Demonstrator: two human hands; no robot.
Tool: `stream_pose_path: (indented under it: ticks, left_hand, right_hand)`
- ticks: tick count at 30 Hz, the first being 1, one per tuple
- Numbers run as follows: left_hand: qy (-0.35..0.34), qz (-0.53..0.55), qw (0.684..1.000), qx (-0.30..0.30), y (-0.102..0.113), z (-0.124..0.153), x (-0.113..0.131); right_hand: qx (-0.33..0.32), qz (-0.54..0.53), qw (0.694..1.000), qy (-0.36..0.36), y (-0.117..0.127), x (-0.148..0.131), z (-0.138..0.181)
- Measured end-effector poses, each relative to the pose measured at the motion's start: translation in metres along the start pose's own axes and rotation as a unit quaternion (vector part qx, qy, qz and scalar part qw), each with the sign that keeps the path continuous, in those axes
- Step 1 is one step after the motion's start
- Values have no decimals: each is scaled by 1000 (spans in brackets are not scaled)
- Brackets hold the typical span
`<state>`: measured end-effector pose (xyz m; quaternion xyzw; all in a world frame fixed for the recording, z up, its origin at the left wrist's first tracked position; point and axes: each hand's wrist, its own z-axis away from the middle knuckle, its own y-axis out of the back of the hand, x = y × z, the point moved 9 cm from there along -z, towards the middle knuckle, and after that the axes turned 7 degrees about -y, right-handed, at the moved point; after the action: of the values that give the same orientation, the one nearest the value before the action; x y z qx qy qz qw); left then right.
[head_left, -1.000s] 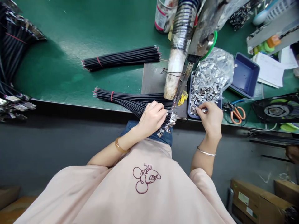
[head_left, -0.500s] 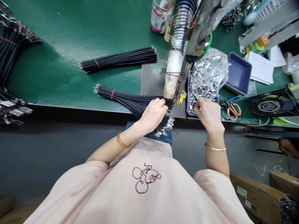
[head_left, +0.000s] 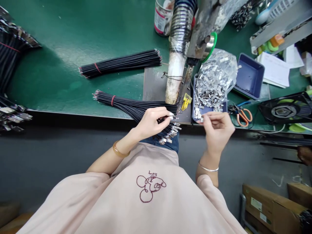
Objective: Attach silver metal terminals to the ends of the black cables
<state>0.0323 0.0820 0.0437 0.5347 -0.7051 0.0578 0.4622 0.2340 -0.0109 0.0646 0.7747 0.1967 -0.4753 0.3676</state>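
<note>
My left hand pinches the end of one black cable between thumb and fingertips at the table's front edge. It belongs to a fanned-out bundle of black cables tied with a red band; several of these hang over the edge with metal connectors on their ends. My right hand holds a small metal connector between thumb and forefinger, just in front of a blue tray. Loose connectors fill that tray, and a clear bag of them lies in it.
Above my left hand hang a white-tipped flexible hose and a clamped metal tool. A second cable bundle lies behind. Orange-handled pliers, a black fan and another blue tray stand right. More cables lie left.
My right hand has drawn back from the connector tray, now with a connector in its fingertips. My left hand has turned and now pinches a cable end beside the bundle.
</note>
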Motion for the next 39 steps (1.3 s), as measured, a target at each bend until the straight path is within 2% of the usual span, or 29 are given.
stream_pose_path:
  ticks: [2, 5, 11, 21, 26, 31, 36, 39]
  left_hand:
    - [15, -8, 1000, -9, -1, -2, -2]
    - [67, 11, 998, -19, -3, -2, -10]
    - [108, 82, 990, -24, -6, 4, -15]
    - [97, 39, 994, 16, -7, 10, -11]
    - [61, 2, 998, 11, -8, 12, -5]
    - [56, -4, 998, 11, -8, 13, -4]
    - [39, -17, 999, 10, -8, 13, -3]
    - [39, -27, 999, 12, -9, 13, -2]
  right_hand:
    - [-37, -28, 999, 8, -20, -8, 14]
    - [-56, -16, 998, 31, -43, -12, 29]
    - [-137, -90, 984, -66, -75, 13, 35]
    - [-140, -125, 977, -102, -77, 24, 36]
    - [-152, -116, 977, -93, -75, 22, 37]
    - [-156, -93, 980, -87, -74, 19, 37]
    - [-150, -97, 981, -81, -74, 14, 37]
    - [-126, -63, 988, -66, -74, 9, 40]
